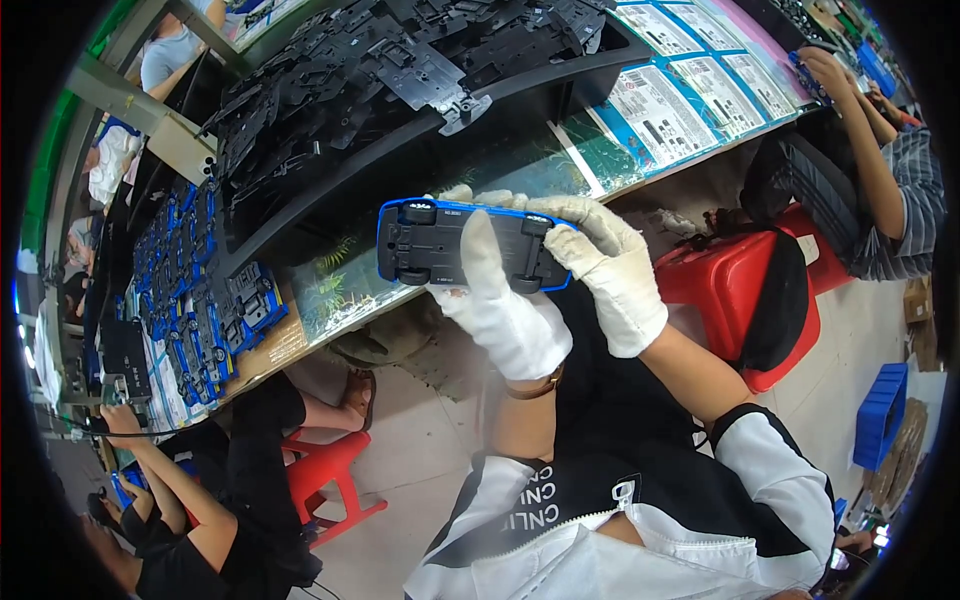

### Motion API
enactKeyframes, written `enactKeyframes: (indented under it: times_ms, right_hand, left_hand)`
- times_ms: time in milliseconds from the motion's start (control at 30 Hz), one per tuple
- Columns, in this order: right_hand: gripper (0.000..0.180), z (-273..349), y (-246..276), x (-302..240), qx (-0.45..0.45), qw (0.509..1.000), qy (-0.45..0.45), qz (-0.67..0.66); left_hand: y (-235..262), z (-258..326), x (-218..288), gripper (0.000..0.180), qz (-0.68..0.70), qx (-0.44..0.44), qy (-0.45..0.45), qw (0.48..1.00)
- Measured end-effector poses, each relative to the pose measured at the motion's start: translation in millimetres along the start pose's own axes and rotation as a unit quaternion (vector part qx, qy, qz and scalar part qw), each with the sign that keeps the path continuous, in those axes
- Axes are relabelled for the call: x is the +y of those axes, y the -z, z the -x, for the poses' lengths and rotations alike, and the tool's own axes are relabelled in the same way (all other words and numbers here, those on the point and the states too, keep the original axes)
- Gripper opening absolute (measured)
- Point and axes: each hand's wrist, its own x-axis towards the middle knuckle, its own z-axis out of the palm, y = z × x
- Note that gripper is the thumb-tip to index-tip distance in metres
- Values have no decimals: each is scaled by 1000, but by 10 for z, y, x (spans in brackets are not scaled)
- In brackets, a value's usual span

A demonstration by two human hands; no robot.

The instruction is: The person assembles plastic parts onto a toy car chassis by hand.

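Observation:
A blue toy car (440, 243) is held upside down in front of me, its black underside and small black wheels turned up. My left hand (505, 315), in a white glove, grips it from below, with the thumb laid across the underside. My right hand (610, 265), also gloved in white, closes on the car's right end with thumb and fingers. The car is clear of the bench and near its front edge. Parts of the left fingers are hidden behind the car.
A large black bin (560, 75) heaped with black plastic parts (380, 70) stands on the bench. More upturned blue cars (200, 300) lie in rows at the left. Printed sheets (670, 110) cover the bench at right. Co-workers sit on both sides, near red stools (725, 290).

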Motion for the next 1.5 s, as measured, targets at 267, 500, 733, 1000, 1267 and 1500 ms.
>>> enactKeyframes:
  times_ms: [267,500,733,1000,1267,1500]
  right_hand:
    - [46,26,-38,97,-14,1000,23,5]
    - [64,111,-198,72,-11,991,34,131]
    - [38,-47,-93,260,-87,881,301,355]
    - [23,-619,289,309,-30,748,414,518]
    - [15,-638,149,328,11,704,448,551]
    - [19,-513,424,122,-49,705,434,559]
  left_hand:
    - [34,-130,56,34,52,24,64,996]
    - [470,53,302,60,-69,-27,81,994]
    - [2224,-268,1716,50,-89,78,-48,992]
    - [2954,-1615,3430,47,-570,283,-222,739]
    - [3722,-2268,3911,38,-919,24,-170,355]
    - [3573,-2086,2112,48,-850,-48,-379,364]
